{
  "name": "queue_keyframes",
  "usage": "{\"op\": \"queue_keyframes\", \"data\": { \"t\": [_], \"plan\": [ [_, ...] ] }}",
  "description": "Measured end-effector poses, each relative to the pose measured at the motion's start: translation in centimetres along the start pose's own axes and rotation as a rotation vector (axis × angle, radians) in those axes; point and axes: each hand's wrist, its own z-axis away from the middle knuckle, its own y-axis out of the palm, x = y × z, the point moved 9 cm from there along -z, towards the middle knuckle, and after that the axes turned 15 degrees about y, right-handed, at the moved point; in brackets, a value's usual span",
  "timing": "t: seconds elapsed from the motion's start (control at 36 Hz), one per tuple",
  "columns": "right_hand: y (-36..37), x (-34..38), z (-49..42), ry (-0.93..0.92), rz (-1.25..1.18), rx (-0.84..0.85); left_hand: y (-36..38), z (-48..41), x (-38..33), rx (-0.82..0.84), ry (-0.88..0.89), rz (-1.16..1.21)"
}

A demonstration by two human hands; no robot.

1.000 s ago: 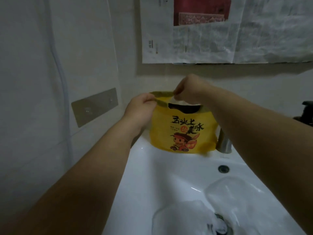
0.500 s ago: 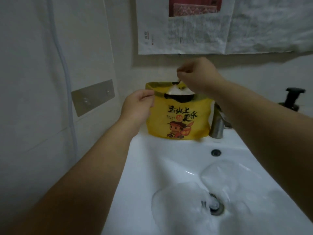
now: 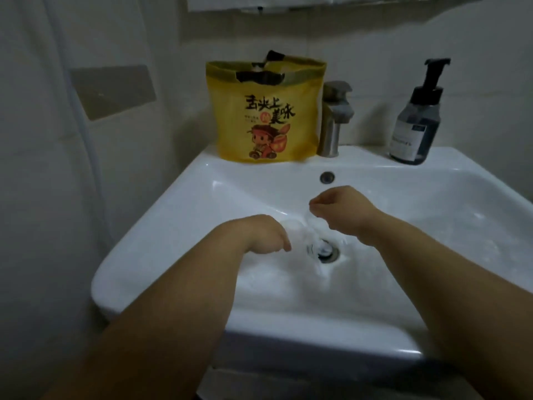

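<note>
Dim light. Pale tiled wall [image 3: 375, 39]; metal plate [image 3: 114, 90] on left wall; white basin [image 3: 161, 215] below, steel tap [image 3: 331, 119] behind.

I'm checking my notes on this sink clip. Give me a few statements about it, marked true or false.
1. The yellow bag stands on the back ledge of the sink, left of the faucet. True.
2. The left hand and right hand grip the bag. False: both are over the basin by the drain; the right pinches clear film.
3. The pump bottle stands upright, right of the faucet. True.
4. The bag's top is sealed. False: it is open.
</note>
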Motion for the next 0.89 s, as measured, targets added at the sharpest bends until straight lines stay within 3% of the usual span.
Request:
{"op": "queue_keyframes", "data": {
  "t": [0.11,0.17,0.22,0.28,0.39,0.5,0.67,0.81,0.89],
  "plan": [
    [2.0,-0.8,0.0,0.019,0.098,0.101,1.2,0.4,3.6,0.109,-0.116,-0.129],
    [3.0,-1.1,0.1,0.012,0.231,0.144,0.6,0.1,4.5,0.016,-0.133,-0.073],
    [3.8,-1.5,-0.1,0.011,0.323,0.194,-1.1,-0.3,3.9,-0.175,-0.088,0.144],
    [4.1,-2.0,-0.4,0.049,0.257,0.245,-3.3,-0.3,2.6,-0.425,0.027,0.409],
    [3.5,-2.5,-1.1,0.23,-0.203,0.324,-5.0,-0.2,1.0,-0.611,0.221,0.946],
    [4.7,-1.9,-0.8,0.364,-0.582,0.522,-5.5,0.1,0.5,-0.636,0.324,1.182],
    [5.2,-2.1,-1.4,0.36,-0.62,0.593,-5.7,0.2,-0.1,-0.582,0.418,1.245],
    [6.7,0.1,0.3,0.243,-0.659,0.828,-5.4,0.4,-1.8,-0.446,0.527,1.359],
    [5.5,1.5,0.0,0.147,-0.839,0.753,-5.7,0.7,-1.6,-0.468,0.536,1.399]
  ]
}}
